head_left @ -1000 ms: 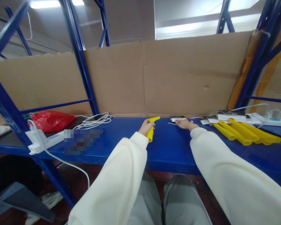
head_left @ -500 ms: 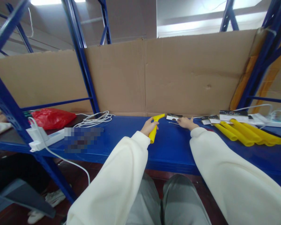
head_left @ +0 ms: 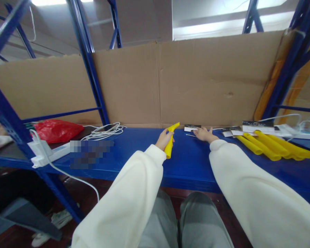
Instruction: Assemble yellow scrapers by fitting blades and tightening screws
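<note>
My left hand (head_left: 164,139) is closed around a yellow tool (head_left: 168,150) with a tube-shaped grip and a wider, slanted head pointing up and right. Its exact kind does not show. My right hand (head_left: 203,134) rests low over the blue tabletop (head_left: 186,165), palm down, fingers stretched out and thumb raised. Its fingertips reach the near edge of a small black-and-white card (head_left: 192,128). A thin, light-coloured strip (head_left: 190,135) lies just in front of that card, partly hidden by the fingers.
Several yellow tubes (head_left: 270,148) lie at the right beside black-and-white cards (head_left: 257,126). Leftward are coiled white cable (head_left: 110,129), a power strip (head_left: 58,153) and a red plastic bag (head_left: 58,131). A cardboard wall (head_left: 196,82) closes the back. Another person's sleeve (head_left: 0,142) shows far left.
The head of the yellow tool has tipped slightly, its tip shifting left and toward me. My right hand's fingers have lifted and spread slightly over the card's edge.
</note>
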Demonstrator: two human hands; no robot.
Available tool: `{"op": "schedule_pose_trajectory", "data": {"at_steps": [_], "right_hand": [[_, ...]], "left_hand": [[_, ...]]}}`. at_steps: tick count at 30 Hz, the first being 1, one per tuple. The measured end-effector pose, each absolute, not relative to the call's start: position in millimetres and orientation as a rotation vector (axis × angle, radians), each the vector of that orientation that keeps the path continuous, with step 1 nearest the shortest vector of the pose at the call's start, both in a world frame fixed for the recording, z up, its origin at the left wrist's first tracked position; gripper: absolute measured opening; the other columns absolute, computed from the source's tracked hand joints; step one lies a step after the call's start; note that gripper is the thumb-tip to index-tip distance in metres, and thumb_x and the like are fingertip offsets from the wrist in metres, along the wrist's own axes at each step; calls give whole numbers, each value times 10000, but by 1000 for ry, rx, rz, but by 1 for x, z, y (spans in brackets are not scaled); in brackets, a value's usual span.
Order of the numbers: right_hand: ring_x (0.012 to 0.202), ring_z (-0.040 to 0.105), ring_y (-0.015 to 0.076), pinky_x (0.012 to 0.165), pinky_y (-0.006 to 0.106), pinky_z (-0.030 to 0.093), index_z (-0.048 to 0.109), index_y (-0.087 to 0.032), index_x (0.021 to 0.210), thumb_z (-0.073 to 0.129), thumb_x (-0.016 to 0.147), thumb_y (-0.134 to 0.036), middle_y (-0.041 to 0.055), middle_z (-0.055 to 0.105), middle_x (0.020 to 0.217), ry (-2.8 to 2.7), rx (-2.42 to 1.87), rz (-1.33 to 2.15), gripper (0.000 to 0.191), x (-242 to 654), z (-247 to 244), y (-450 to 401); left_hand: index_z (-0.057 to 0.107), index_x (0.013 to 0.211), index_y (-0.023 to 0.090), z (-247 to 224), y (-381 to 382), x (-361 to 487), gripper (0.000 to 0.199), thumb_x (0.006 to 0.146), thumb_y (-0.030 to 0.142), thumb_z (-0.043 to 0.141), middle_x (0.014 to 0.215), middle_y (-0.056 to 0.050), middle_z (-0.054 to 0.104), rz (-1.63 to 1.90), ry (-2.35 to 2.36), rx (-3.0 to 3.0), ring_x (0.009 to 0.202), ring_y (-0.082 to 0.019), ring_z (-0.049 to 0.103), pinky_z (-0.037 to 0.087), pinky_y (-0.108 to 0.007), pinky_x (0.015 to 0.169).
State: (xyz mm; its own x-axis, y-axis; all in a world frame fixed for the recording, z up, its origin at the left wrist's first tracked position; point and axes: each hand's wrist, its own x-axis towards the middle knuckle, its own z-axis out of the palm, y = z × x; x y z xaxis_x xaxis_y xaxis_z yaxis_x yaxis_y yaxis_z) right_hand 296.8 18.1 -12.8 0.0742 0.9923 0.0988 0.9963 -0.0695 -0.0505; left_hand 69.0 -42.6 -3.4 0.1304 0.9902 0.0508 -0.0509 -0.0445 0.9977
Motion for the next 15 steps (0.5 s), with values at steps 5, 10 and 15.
{"op": "schedule_pose_trajectory", "data": {"at_steps": [5,10,15], "right_hand": [[1477,188,348,1097,739,34,502,-300,1430,177,994,-405,76,321,1590,-2076,-2257,-27,553,298,-19,28],[1448,265,364,1089,745,72,501,-243,1434,192,991,-440,146,415,1528,-1978,-2294,9,575,301,-21,35],[1444,276,362,1107,720,58,537,-199,1403,197,992,-461,166,441,1506,-1914,-2370,11,594,303,-21,33]], "left_hand": [[536,1133,188,-6,-39,73,214,926,241,522,500,67,484,1217,1037,1240,388,-111,468,384,-212,468],[544,892,177,-8,-36,77,94,920,147,459,615,18,522,1327,1116,1217,513,-127,519,407,-228,517],[540,832,178,-10,-34,77,77,897,149,510,580,22,516,1271,1075,1234,496,-122,503,401,-228,518]]}}
